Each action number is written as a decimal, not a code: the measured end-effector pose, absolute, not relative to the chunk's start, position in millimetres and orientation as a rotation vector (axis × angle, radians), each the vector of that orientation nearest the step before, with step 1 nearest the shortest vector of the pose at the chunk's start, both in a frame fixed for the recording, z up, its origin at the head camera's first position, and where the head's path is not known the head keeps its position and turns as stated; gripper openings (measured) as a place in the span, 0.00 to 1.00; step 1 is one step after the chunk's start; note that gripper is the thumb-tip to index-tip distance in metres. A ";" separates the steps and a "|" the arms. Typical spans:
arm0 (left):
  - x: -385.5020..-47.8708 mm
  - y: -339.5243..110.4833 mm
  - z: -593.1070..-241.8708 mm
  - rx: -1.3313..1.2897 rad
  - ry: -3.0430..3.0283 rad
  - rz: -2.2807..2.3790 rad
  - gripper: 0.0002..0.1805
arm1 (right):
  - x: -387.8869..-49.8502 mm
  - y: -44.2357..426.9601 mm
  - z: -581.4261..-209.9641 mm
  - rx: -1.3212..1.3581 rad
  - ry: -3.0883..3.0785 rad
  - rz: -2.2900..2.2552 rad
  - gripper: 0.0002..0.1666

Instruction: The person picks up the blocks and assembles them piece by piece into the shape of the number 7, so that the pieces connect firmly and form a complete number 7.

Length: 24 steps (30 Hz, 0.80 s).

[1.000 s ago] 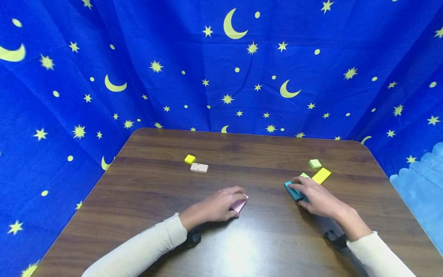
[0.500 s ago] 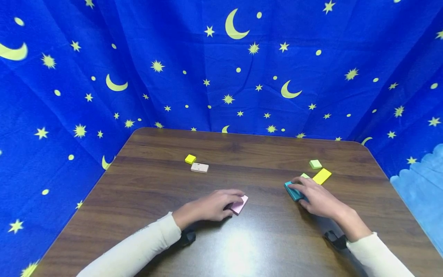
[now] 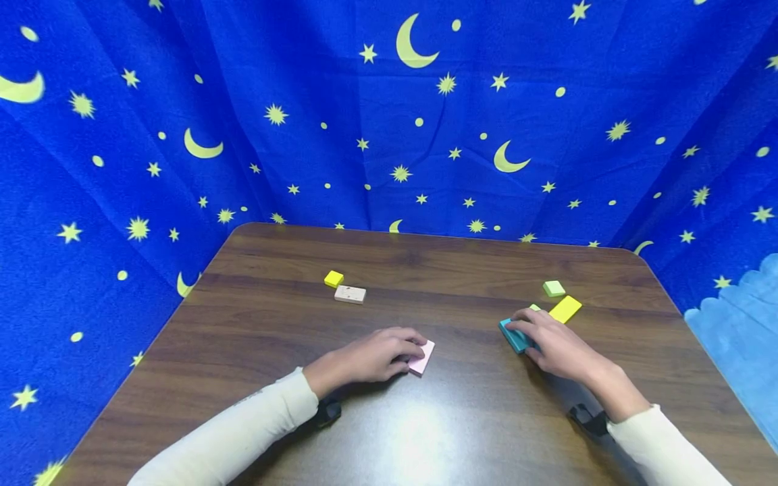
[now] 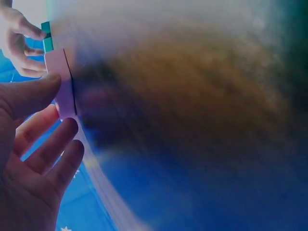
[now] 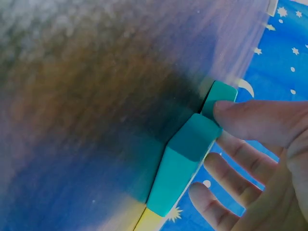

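Observation:
In the head view, my left hand (image 3: 379, 356) pinches a small pink tile (image 3: 423, 359) lying flat near the middle of the wooden table. The left wrist view has the thumb against one face of that pink tile (image 4: 57, 62) and a finger partly hidden behind it. My right hand (image 3: 562, 347) grips a teal tile (image 3: 514, 337) further right, fingers curled over it. Two teal pieces show in the right wrist view: a larger teal tile (image 5: 175, 168) and a smaller teal piece (image 5: 220, 92), where the thumb rests. My right palm hides part of this group.
A yellow square piece (image 3: 333, 279) and a whitish speckled tile (image 3: 350, 294) lie at the back left of the table (image 3: 273, 324). Beyond my right hand are a yellow tile (image 3: 565, 309) and pale green pieces (image 3: 554, 289). A blue starry curtain (image 3: 340, 81) surrounds the table.
My left hand has drawn slightly left, and the pink tile, which looked tilted a second ago, now lies flatter with more of its top showing. My right hand has hardly moved.

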<state>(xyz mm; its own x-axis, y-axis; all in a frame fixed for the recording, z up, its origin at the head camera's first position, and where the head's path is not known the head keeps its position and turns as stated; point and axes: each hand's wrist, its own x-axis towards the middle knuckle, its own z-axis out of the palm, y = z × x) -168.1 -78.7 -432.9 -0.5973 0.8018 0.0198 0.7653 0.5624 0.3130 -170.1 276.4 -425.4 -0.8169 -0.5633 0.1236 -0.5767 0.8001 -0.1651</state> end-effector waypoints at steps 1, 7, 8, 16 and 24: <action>-167.9 -78.6 -432.8 1.335 2.664 0.441 0.16 | -170.5 276.3 -425.6 0.925 -2.910 0.299 0.28; -166.5 -78.9 -430.7 1.298 2.650 0.480 0.18 | -173.8 273.5 -423.2 0.928 -2.919 0.242 0.26; -166.3 -78.9 -430.8 1.299 2.651 0.484 0.17 | -174.0 273.2 -423.0 0.926 -2.922 0.232 0.26; -166.0 -79.8 -433.9 1.373 2.673 0.539 0.14 | -178.0 272.2 -422.7 1.009 -2.894 0.355 0.33; -166.0 -78.9 -434.2 1.340 2.690 0.531 0.15 | -186.4 270.1 -422.4 1.163 -2.881 0.287 0.30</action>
